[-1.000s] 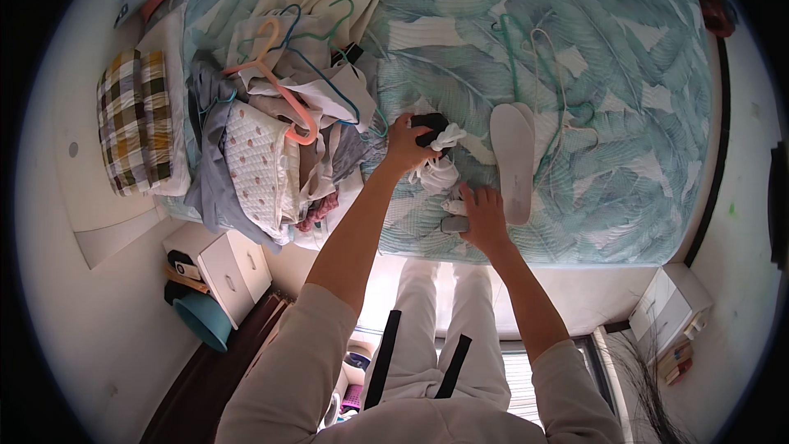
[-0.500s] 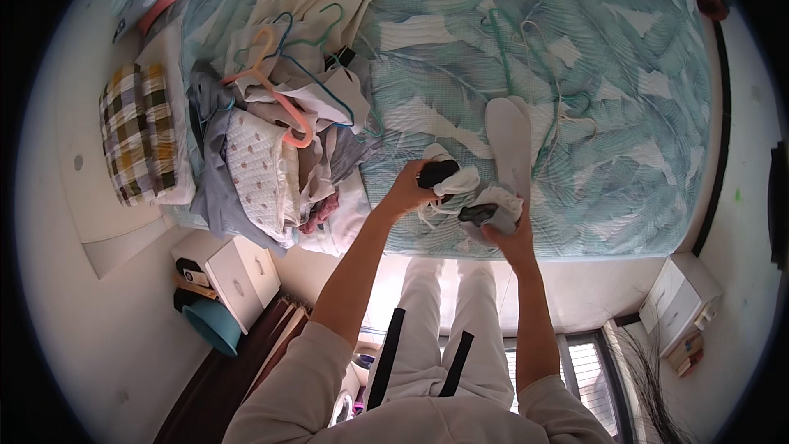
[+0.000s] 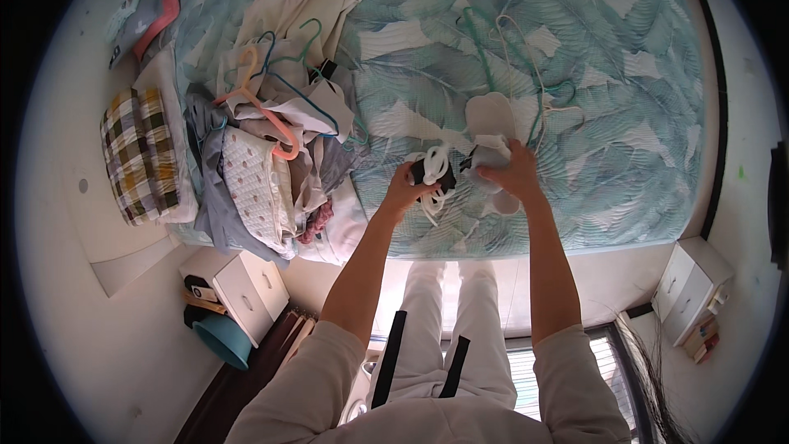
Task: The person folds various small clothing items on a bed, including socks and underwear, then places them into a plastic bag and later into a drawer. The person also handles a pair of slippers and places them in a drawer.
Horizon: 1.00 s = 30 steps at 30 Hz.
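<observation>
My left hand (image 3: 404,191) is closed around a bundle of white laces (image 3: 436,166) with a black piece among them; loose lace ends hang below. Just right of it, my right hand (image 3: 511,171) grips a light grey, bunched piece (image 3: 486,156) that has a dark part on its left side; its kind I cannot make out. Beneath that piece lies a pale, insole-shaped item (image 3: 490,113) on the bed, its rounded lower end showing below my hand and its middle hidden.
A leaf-patterned bed cover (image 3: 608,173) spreads beneath everything. At left sits a heap of clothes with an orange hanger (image 3: 261,107) and a blue hanger (image 3: 304,97). A green hanger (image 3: 479,49) lies beyond my hands. White cabinets (image 3: 238,284) stand below the bed's edge.
My right hand has moved up with the grey piece, which now covers the middle of the insole-shaped item. My left hand has shifted slightly, and the laces in it show more clearly.
</observation>
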Available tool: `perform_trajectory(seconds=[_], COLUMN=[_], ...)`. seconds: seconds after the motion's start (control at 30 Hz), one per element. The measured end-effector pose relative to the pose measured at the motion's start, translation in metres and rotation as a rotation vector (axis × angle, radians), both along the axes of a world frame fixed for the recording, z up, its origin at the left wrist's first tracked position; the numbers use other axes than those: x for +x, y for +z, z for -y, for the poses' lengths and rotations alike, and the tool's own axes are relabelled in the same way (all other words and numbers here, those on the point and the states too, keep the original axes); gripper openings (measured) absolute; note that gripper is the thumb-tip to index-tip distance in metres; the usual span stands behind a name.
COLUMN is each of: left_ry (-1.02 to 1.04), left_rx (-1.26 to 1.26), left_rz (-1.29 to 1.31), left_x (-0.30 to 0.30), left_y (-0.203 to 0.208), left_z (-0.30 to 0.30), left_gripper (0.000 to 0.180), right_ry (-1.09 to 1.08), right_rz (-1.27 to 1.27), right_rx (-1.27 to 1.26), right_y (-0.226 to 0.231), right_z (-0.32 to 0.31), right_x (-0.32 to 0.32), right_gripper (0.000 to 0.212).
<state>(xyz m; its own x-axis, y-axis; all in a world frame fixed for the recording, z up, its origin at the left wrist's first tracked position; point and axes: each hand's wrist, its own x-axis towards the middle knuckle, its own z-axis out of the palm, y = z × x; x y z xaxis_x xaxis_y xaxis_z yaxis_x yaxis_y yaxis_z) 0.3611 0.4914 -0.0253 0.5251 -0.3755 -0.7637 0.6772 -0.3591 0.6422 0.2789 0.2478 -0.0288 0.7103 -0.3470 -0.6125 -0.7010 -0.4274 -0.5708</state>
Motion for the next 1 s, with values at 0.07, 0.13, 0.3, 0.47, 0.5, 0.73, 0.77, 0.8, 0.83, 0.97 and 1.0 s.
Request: perform_trajectory(seconds=[0.07,0.13,0.3,0.47,0.5,0.73,0.77,0.8,0.83,0.97,1.0], left_ry=[0.059,0.142,0.252,0.222,0.255,0.286,0.276,0.289,0.296,0.292,0.244], left_rx=[-0.087,-0.198,-0.258,-0.239,-0.260,-0.390,-0.387,-0.433,-0.478,-0.551,-0.497], left_rz=[-0.148,-0.242,-0.354,-0.363,-0.390,-0.452,-0.464,-0.473,-0.488,-0.496,-0.480], left_x=[-0.006,-0.018,-0.024,-0.023,-0.023,-0.031,-0.035,-0.040,-0.047,-0.059,-0.066], left_y=[0.013,0.015,0.023,0.019,0.018,0.049,0.056,0.065,0.076,0.135,0.147], left_z=[0.004,0.007,0.018,0.022,0.024,0.018,0.015,0.010,0.004,-0.001,-0.001], left_gripper=[0.058,0.055,0.049,0.047,0.047,0.044,0.045,0.047,0.050,0.048,0.054], right_ry=[-0.024,-0.057,-0.129,-0.371,-0.425,-0.673,-0.715,-0.793,-0.878,-1.152,-1.166], right_rz=[0.188,0.356,0.266,0.111,0.136,0.352,0.354,0.404,0.454,0.589,0.599], right_rx=[-0.118,-0.239,-0.184,0.340,0.361,0.388,0.419,0.516,0.610,0.813,0.874], right_y=[0.012,0.018,0.007,0.006,0.010,0.041,0.056,0.069,0.085,0.120,0.131], right_z=[-0.022,-0.042,-0.042,-0.021,-0.022,-0.045,-0.046,-0.048,-0.050,-0.044,-0.043], right_x=[-0.005,-0.014,-0.020,-0.020,-0.023,-0.061,-0.068,-0.076,-0.088,-0.133,-0.150], right_gripper=[0.087,0.086,0.084,0.081,0.081,0.075,0.073,0.069,0.065,0.052,0.051])
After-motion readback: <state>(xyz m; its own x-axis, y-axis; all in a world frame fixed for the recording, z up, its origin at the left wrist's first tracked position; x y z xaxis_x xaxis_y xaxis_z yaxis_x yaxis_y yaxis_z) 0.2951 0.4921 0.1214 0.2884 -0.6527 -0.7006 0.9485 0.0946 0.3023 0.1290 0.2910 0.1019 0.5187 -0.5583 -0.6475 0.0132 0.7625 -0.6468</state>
